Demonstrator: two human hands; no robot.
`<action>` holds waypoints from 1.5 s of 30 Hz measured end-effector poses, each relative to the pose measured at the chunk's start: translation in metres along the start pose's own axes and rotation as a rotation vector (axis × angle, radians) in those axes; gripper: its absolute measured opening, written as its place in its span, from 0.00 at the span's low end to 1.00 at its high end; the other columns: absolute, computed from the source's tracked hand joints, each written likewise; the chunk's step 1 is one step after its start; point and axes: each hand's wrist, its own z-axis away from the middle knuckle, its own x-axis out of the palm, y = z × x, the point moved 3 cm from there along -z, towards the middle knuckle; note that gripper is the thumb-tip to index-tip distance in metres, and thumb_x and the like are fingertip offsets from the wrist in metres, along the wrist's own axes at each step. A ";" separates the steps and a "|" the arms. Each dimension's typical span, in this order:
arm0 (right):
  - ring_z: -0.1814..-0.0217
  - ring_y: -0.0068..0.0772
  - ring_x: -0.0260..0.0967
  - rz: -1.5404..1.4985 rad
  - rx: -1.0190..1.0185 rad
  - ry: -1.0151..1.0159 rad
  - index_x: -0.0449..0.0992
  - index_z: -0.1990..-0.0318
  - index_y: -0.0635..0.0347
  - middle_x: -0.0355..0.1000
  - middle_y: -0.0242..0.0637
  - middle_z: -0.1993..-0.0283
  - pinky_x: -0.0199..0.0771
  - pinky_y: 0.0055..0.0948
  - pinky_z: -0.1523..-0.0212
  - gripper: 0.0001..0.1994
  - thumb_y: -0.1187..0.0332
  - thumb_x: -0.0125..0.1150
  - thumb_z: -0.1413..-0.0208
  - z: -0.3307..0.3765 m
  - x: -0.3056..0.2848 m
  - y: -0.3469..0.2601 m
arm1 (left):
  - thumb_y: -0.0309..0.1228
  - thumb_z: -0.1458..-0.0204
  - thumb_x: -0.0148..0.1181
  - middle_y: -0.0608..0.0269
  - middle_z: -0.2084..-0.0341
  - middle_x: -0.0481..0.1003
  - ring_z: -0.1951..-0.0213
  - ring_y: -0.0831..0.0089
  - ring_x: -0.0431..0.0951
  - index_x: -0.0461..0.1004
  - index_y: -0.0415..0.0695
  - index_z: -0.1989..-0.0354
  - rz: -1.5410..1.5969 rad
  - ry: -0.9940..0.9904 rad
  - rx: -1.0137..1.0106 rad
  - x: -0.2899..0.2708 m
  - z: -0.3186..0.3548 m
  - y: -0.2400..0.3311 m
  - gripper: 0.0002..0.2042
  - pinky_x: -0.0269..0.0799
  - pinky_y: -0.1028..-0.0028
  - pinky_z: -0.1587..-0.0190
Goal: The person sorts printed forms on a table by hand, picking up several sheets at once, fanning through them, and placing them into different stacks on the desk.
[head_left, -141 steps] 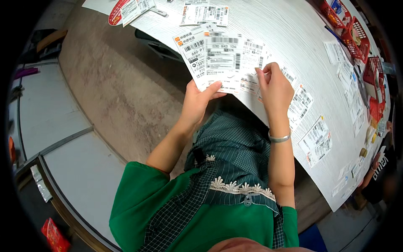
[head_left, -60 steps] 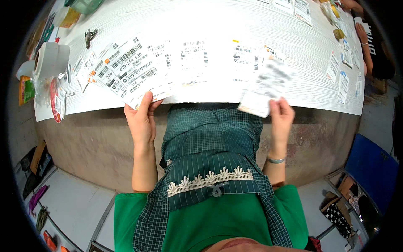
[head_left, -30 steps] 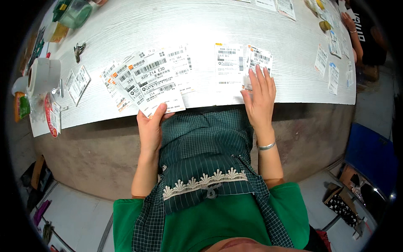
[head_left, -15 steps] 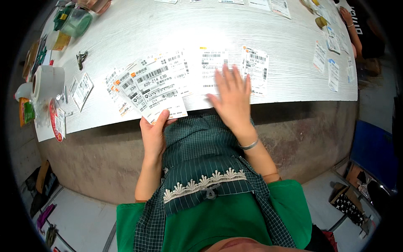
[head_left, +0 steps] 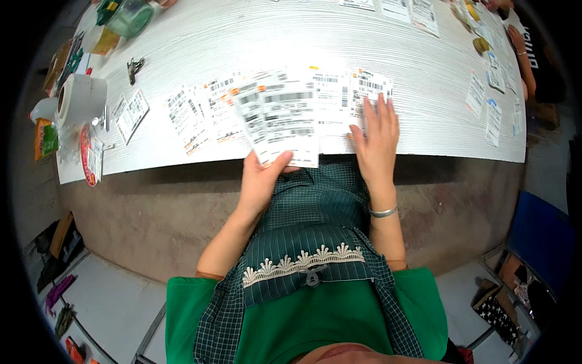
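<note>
A fanned bunch of white shipping labels (head_left: 285,115) is pinched between the thumb and fingers of my left hand (head_left: 262,181), just over the table's near edge. Motion blurs their print. My right hand (head_left: 378,142) is spread out with nothing gripped, its fingertips over a label (head_left: 370,91) that lies on the table. Partly behind the held bunch, another label (head_left: 330,103) with a yellow mark lies flat. To the left of the bunch, more labels (head_left: 187,115) rest on the table in a loose row.
The white wood-grain table (head_left: 242,36) carries a roll of white material (head_left: 82,100), a metal clip (head_left: 134,70) and a green-tinted jar (head_left: 130,18) at left. More labels (head_left: 476,94) lie at right, near another person's arm (head_left: 522,54). A blue panel (head_left: 539,239) stands lower right.
My left hand has moved right with the held labels, uncovering labels on the table. My right hand has shifted right, from the yellow-marked label to the one beside it.
</note>
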 end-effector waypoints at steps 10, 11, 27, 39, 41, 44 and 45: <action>0.72 0.16 0.67 -0.928 0.354 -0.106 0.70 0.69 0.67 0.71 0.32 0.73 0.68 0.16 0.71 0.06 0.75 0.60 0.51 0.016 -0.030 -0.015 | 0.24 0.48 0.55 0.55 0.59 0.73 0.60 0.72 0.76 0.64 0.33 0.52 -0.056 -0.168 -0.072 0.055 -0.009 -0.004 0.16 0.77 0.75 0.62; 0.76 0.14 0.64 -0.844 0.349 -0.055 0.69 0.73 0.67 0.70 0.30 0.77 0.66 0.15 0.74 0.07 0.75 0.62 0.52 0.016 -0.031 -0.011 | 0.25 0.47 0.53 0.55 0.58 0.73 0.60 0.71 0.76 0.63 0.33 0.51 -0.006 -0.185 -0.076 0.061 -0.009 -0.006 0.16 0.77 0.75 0.61; 0.77 0.27 0.62 -0.018 0.428 0.175 0.69 0.70 0.61 0.65 0.33 0.78 0.65 0.26 0.74 0.12 0.64 0.63 0.53 0.002 -0.064 0.062 | 0.23 0.46 0.50 0.48 0.56 0.71 0.59 0.66 0.76 0.58 0.32 0.47 -0.030 -0.292 -0.096 0.078 -0.019 -0.005 0.18 0.78 0.75 0.61; 0.81 0.19 0.56 -0.149 0.462 0.269 0.70 0.75 0.65 0.65 0.32 0.81 0.58 0.21 0.79 0.09 0.69 0.62 0.51 0.007 -0.063 0.089 | 0.24 0.45 0.50 0.50 0.60 0.73 0.60 0.69 0.77 0.63 0.29 0.51 0.037 -0.364 -0.159 0.116 -0.035 -0.003 0.15 0.76 0.76 0.60; 0.81 0.18 0.56 0.129 0.390 0.228 0.70 0.74 0.64 0.66 0.31 0.81 0.58 0.21 0.79 0.09 0.68 0.61 0.51 0.004 -0.067 0.091 | 0.24 0.45 0.50 0.50 0.60 0.73 0.61 0.69 0.77 0.63 0.29 0.51 -0.053 -0.367 -0.100 0.119 -0.038 -0.006 0.15 0.76 0.76 0.61; 0.81 0.17 0.56 -0.444 0.408 0.228 0.69 0.72 0.64 0.66 0.30 0.80 0.57 0.19 0.79 0.08 0.69 0.61 0.51 0.008 -0.064 0.072 | 0.24 0.45 0.50 0.50 0.60 0.73 0.61 0.69 0.77 0.63 0.29 0.51 -0.150 -0.356 -0.034 0.120 -0.038 -0.009 0.15 0.76 0.75 0.61; 0.81 0.17 0.56 -0.650 0.379 0.177 0.69 0.73 0.64 0.65 0.29 0.81 0.56 0.18 0.79 0.08 0.70 0.63 0.53 0.007 -0.062 0.059 | 0.24 0.45 0.50 0.50 0.59 0.73 0.60 0.69 0.77 0.63 0.29 0.51 -0.160 -0.357 -0.043 0.121 -0.039 -0.010 0.15 0.76 0.75 0.61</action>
